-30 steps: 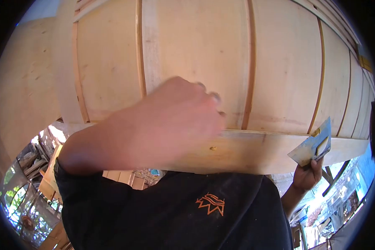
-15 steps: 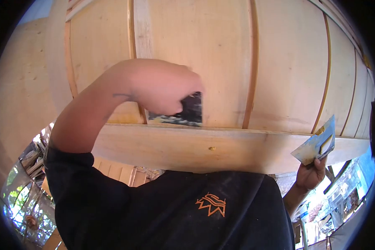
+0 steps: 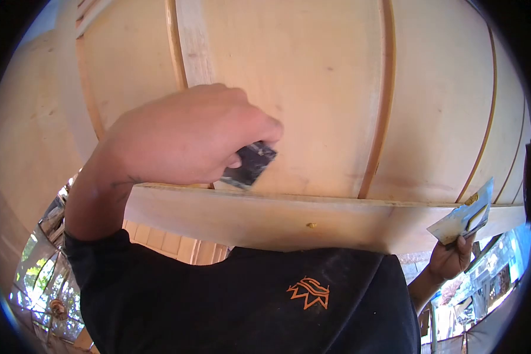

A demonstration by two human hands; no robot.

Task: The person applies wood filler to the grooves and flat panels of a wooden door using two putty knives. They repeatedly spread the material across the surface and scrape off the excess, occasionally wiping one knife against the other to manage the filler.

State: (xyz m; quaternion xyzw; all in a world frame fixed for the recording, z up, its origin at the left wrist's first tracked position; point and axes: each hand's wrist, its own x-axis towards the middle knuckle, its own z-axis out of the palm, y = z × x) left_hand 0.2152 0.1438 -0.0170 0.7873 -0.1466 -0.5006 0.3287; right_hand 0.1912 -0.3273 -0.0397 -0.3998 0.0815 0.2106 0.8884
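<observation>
My left hand [image 3: 186, 133] is closed around a black, flat putty scraper [image 3: 251, 165] with pale smears on it. The scraper is tilted, its lower edge just above the joint of the pale wooden panel [image 3: 295, 106] and a wooden ledge [image 3: 259, 218]. My fingers hide its upper part. Over at the right, my right hand [image 3: 451, 258] pinches a bluish flat scraper plate [image 3: 463, 215] by its lower end. Yellowish paste sits on the plate's upper edge, and a smaller pale piece lies against its face.
Narrow wooden battens [image 3: 380, 112] run up the panelling. A small yellowish blob [image 3: 311, 225] sticks to the ledge. My black shirt [image 3: 218, 301] fills the bottom. Slatted wood [image 3: 165, 239] shows below the ledge, with a blue sheet [image 3: 516, 253] at far right.
My left hand has moved left in view, and its scraper has tilted from nearly level. The right hand and its plate sit slightly lower and farther right; the panelling has also shifted in view.
</observation>
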